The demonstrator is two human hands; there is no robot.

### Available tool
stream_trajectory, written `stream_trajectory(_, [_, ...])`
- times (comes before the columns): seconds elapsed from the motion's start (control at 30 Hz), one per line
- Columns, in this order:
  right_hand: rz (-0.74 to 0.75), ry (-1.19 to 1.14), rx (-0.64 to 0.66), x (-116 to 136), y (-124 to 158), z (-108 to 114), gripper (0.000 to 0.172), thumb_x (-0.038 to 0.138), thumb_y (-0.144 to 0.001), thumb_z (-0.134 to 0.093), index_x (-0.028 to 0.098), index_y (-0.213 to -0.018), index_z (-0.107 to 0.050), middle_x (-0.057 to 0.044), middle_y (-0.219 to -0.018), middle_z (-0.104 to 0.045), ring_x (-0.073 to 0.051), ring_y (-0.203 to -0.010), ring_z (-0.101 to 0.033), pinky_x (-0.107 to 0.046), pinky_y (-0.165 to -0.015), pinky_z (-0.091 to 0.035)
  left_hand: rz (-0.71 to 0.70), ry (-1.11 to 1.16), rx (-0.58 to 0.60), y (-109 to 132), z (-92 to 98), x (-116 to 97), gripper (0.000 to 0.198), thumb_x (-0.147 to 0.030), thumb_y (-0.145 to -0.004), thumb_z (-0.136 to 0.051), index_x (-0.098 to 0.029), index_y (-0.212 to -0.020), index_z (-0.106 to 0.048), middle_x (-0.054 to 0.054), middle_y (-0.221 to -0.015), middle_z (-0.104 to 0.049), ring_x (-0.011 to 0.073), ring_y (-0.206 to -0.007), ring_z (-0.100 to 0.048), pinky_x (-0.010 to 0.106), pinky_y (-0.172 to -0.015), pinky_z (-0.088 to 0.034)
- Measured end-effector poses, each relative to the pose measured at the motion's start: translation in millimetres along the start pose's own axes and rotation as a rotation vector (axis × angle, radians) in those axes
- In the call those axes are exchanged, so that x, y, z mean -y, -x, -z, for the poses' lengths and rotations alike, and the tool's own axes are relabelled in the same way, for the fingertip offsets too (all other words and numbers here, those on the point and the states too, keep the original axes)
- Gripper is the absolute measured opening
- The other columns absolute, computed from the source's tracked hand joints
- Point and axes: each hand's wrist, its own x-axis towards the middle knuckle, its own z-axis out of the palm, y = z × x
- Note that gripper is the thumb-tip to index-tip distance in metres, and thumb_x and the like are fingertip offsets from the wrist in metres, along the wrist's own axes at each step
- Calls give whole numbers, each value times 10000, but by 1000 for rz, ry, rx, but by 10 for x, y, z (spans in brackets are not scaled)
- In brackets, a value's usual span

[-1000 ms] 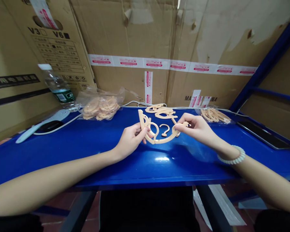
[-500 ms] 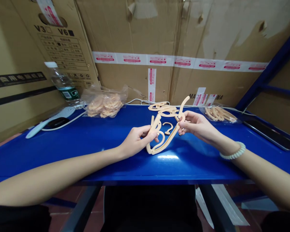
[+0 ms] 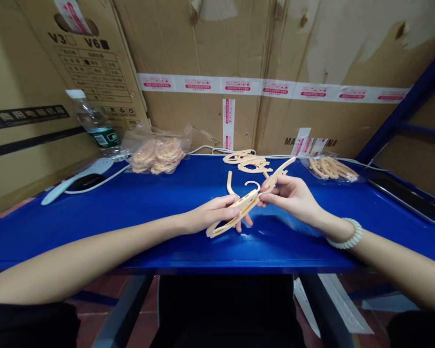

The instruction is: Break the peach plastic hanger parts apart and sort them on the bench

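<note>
Both my hands hold one peach plastic hanger (image 3: 241,206) just above the blue table (image 3: 137,212). My left hand (image 3: 217,215) pinches its lower left part, fingers closed round it. My right hand (image 3: 292,193) grips the upper right arm of the hanger between thumb and fingers. The hanger lies nearly edge-on, tilted up to the right. A small loose hook (image 3: 253,184) of the same plastic lies on the table just behind it. A pile of finished hangers (image 3: 247,162) rests farther back.
A clear bag of peach parts (image 3: 155,153) sits at back left, another bag (image 3: 329,167) at back right. A water bottle (image 3: 92,123), a white device with cable (image 3: 76,178) and a dark tablet (image 3: 408,197) line the edges. Cardboard boxes wall the back.
The hanger has turned from facing me flat to nearly edge-on and lowered towards the table. Both hands kept hold and shifted slightly nearer.
</note>
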Motion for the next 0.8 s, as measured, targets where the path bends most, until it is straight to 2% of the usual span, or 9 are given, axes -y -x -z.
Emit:
stream_trajectory(0.13, [59, 43, 25, -34, 14, -13, 299, 372, -778, -885, 186, -840, -659, -23, -828, -707, -189, -752, -737, -327, -692, -636, -46, 93, -6, -29, 3, 60, 574, -706, -864, -649, -168, -1001, -501, 129, -1009, -721, 187, -751, -663, 342, -745, -516])
stream_trajectory(0.23, [159, 131, 50, -34, 19, -20, 250, 360, -812, -852, 189, -820, -671, -25, -847, -685, -179, -784, -709, -312, -689, -620, -41, 90, -42, -36, -17, 59, 569, -719, -866, -646, -184, -931, -463, 94, -943, -717, 141, -675, -620, 285, -671, -486])
stream_trajectory(0.4, [278, 367, 94, -10, 27, -8, 206, 351, -884, -791, 183, -831, -685, -41, -856, -685, -181, -801, -675, -315, -708, -573, 34, 16, -101, -20, -60, 13, 510, -653, -887, -670, -194, -969, -463, 68, -908, -713, 114, -622, -581, 242, -593, -443])
stream_trajectory(0.57, [477, 536, 213, -16, 31, -11, 159, 316, -964, -710, 185, -874, -705, -53, -847, -708, -193, -819, -667, -334, -738, -547, 69, -69, -100, -7, -61, 41, 418, -543, -926, -664, -188, -1055, -485, 13, -803, -666, 117, -618, -557, 215, -561, -398])
stream_trajectory(0.67, [544, 608, 246, 1, 37, -24, 123, 260, -1003, -649, 188, -968, -742, -62, -898, -721, -191, -859, -676, -331, -763, -554, 26, -264, -121, -1, -62, 49, 318, -462, -997, -550, -163, -1103, -562, -21, -716, -607, 105, -571, -488, 217, -548, -354])
stream_trajectory(0.8, [604, 632, 251, 27, 50, -39, 120, 186, -1008, -622, 191, -1022, -742, -60, -941, -737, -185, -893, -693, -327, -798, -570, -137, -605, -182, 15, -87, 17, 265, -324, -1033, -451, -156, -999, -654, -30, -677, -569, 107, -596, -479, 233, -599, -348])
